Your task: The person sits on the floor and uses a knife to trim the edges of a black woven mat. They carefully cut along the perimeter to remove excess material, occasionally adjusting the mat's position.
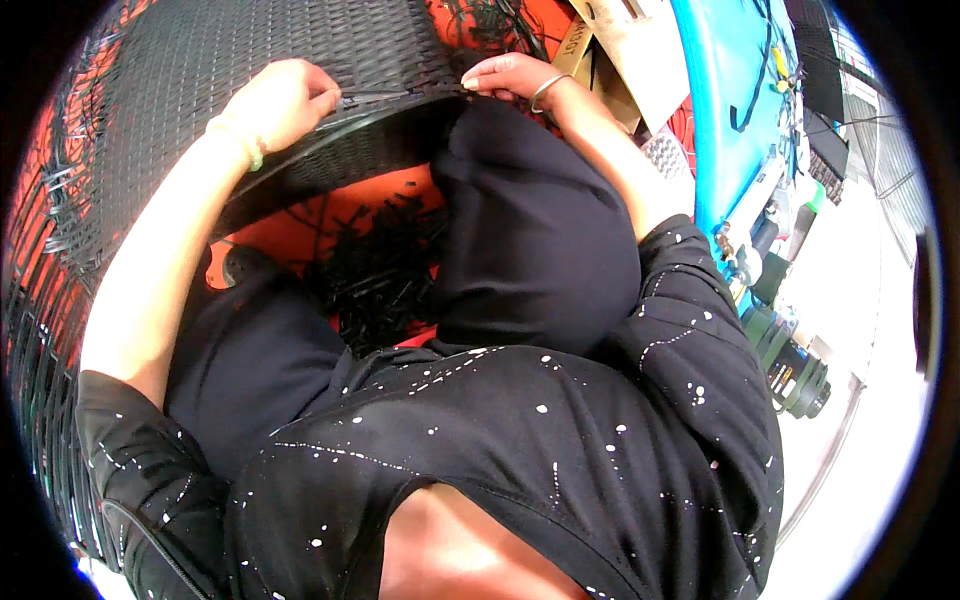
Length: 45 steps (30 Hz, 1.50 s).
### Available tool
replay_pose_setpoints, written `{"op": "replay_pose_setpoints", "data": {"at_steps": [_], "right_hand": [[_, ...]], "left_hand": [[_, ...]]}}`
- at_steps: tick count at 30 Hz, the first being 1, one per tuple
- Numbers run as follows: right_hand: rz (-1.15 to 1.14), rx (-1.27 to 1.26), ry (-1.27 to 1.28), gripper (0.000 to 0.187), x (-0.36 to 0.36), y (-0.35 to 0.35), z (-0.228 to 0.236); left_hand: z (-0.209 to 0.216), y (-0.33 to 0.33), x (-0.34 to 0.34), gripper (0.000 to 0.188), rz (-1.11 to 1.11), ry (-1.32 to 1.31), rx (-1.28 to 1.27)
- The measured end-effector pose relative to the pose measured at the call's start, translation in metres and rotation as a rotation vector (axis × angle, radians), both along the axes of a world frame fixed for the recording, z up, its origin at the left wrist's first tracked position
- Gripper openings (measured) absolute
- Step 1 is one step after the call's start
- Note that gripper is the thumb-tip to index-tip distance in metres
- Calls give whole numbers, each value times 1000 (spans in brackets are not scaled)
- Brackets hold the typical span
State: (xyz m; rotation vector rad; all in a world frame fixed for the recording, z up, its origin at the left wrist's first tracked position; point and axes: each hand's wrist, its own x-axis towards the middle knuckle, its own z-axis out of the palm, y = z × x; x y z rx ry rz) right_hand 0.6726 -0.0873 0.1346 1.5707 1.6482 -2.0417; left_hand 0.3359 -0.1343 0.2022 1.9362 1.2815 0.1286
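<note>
A dark woven wicker panel (380, 40) with a curved front edge lies before my knees. Over that edge, my left hand (290, 98) rests with its fingers curled inward and a pale bracelet at the wrist. My right hand (508, 77), wearing a bangle, is at the panel's right corner with thumb and fingers pinched together. Along the edge between the hands runs a flat dark strip (395, 97); whether either hand grips it cannot be made out. Whatever is between the fingers of each hand is hidden or too small to name.
Cut black strips (385, 265) lie heaped on the orange surface (275, 235) between my legs. Long loose strips (45, 370) hang along the left. On the right stand a blue plastic piece (705, 110), a cardboard box (575, 55) and a dark green cylindrical tool (785, 365).
</note>
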Motion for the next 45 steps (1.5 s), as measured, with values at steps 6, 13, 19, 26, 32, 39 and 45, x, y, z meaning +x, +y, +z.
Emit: {"op": "replay_pose_setpoints", "data": {"at_steps": [6,13,19,26,32,39,45], "right_hand": [[24,7,-3,25,0,-1,9],[119,57,-55,27,-2,4,-1],[140,155,-20,24,-6,5,1],[273,320,-57,18,-40,5,17],[406,666,-33,12,-51,2,16],[520,801,-98,13,-58,5,20],[567,843,-72,13,-74,0,30]], "left_hand": [[15,-3,17,24,9,147,88],[-20,2,10,23,-25,-40,102],[-40,3,-7,22,162,-279,-476],[-35,-9,-14,24,359,-282,-762],[-38,-16,-31,25,378,-274,-779],[-40,-25,-46,23,460,-327,-718],[-47,-31,-55,23,441,-322,-663]]}}
